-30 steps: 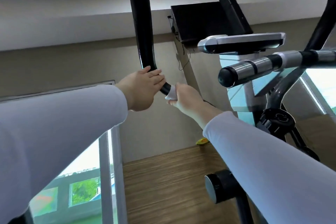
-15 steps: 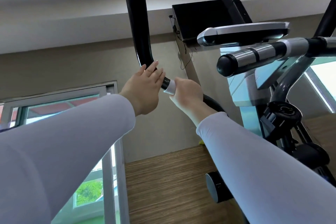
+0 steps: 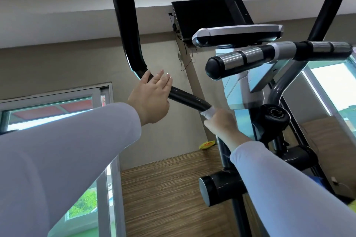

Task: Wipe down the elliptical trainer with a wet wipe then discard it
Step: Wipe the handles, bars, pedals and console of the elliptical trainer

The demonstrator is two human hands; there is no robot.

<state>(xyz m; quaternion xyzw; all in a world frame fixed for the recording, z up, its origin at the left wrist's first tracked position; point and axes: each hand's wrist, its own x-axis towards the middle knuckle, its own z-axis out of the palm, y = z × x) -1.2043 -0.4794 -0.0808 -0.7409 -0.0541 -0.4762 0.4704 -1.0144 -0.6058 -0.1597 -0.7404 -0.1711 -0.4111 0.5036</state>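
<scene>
Where two pale sleeves (image 3: 67,150) reach up from the bottom edge, the hands meet the long black bar (image 3: 126,25) of the elliptical trainer (image 3: 254,88). This bar comes down from the top edge, bends, and slants lower to the right. The left hand (image 3: 152,98) lies against the bar just under its bend, fingers straight and close together, their tips standing past the bar's upper side. Further down the bar, the right hand (image 3: 219,124) is curled round it with the white wet wipe (image 3: 209,111) bunched inside the grasp; a crumpled edge of the wipe shows at the top of the fist, touching the bar. A bare stretch of bar runs between the two hands.

Right of the bar, a fixed grip (image 3: 242,57) with silver bands juts out, and a grey-edged console (image 3: 238,33) sits just above that. A black dial knob (image 3: 274,114) is near the bar's lower end, beside the right hand. Below the bar are a black cylinder (image 3: 217,186) with a grey end cap and the wooden floor (image 3: 163,194). A yellow packet (image 3: 207,144) lies on the floor by the wall. Left of the bar is a window (image 3: 48,107). Beyond the bar, a black screen (image 3: 202,17) hangs high on the wall.
</scene>
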